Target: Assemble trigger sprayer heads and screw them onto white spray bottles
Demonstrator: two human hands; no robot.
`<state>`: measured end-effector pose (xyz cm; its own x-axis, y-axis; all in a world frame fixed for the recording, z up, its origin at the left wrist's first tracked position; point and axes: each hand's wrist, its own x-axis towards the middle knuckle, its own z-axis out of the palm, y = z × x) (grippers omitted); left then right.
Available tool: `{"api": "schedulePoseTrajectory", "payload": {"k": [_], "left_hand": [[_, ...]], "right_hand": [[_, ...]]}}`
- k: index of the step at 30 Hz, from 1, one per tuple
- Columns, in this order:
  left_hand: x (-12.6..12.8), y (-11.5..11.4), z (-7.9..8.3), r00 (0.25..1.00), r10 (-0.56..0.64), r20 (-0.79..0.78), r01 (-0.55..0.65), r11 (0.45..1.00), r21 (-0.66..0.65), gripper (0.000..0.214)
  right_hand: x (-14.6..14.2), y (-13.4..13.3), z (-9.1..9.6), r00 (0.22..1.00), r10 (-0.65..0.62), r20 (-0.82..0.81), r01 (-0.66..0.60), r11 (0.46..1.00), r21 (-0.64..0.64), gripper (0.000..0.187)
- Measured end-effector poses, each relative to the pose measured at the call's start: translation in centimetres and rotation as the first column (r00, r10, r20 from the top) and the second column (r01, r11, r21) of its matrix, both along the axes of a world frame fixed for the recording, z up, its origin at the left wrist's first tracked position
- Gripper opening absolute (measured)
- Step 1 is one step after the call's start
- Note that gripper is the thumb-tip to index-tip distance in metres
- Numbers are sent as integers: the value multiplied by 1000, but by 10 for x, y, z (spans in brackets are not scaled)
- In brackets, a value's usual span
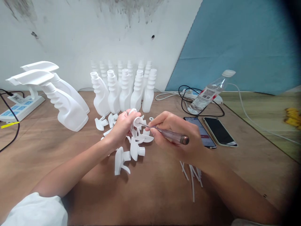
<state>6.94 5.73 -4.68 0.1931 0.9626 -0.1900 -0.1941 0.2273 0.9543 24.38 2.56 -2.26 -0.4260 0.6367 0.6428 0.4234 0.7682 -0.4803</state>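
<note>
My left hand (123, 125) is closed around a white trigger spray head (137, 121), its round collar opening facing right. In my right hand (174, 131) is a screwdriver (172, 135) with a clear purplish handle. Its thin shaft points left, and the tip reaches into the collar opening. How deep it goes I cannot tell. Several loose trigger spray heads lie below and around my left hand, among them one near the front (121, 160) and another (136, 149) beside it. Thin white tubes (192, 182) lie under my right forearm.
White bottles without heads (125, 91) stand in rows by the wall. Two bottles with spray heads (68, 108) stand left, near a power strip (22, 106). On the right are a water bottle (207, 95), a dark-screened phone (219, 131), a lit phone (204, 135) and black cables.
</note>
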Motion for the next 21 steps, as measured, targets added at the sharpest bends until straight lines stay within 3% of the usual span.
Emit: {"api": "schedulePoseTrajectory", "payload": {"k": [11,21], "left_hand": [[-7,2,4,988,-131,78,133,991,-18,35],[-10,1,8,985,-130,109,135,990,-41,32]], "right_hand": [[4,10,-2,925,52,-376,-146,963,-226,22],[-5,8,-11,890,56,-453,-129,983,-133,17]]}}
